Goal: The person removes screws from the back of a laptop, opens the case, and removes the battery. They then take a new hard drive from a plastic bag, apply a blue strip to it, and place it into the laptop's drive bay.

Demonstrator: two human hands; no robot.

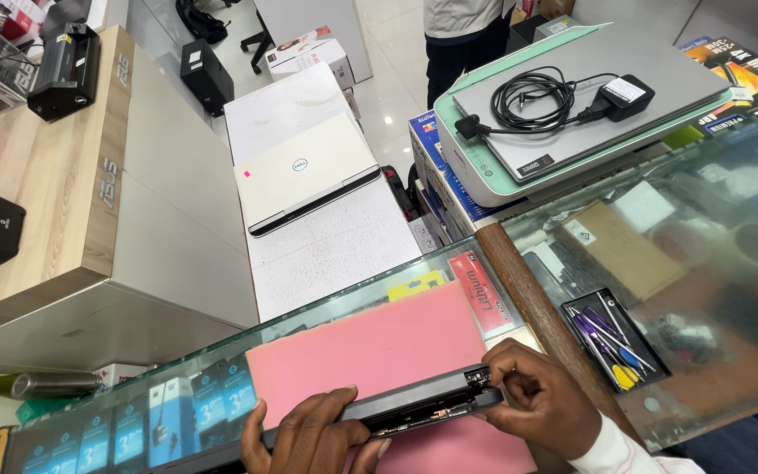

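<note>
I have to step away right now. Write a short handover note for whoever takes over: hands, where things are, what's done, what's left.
Left hand: grips the front edge of the black laptop base, held tilted on edge over the pink foam mat.
Right hand: fingertips pinch the base's right corner at the hinge end.
Screwdriver tray: on the glass counter, right of the hands, untouched.
Done: the base's edge gapes open, insides showing.
Left: probably working on that corner; I cannot tell whether it is being opened or closed.
</note>
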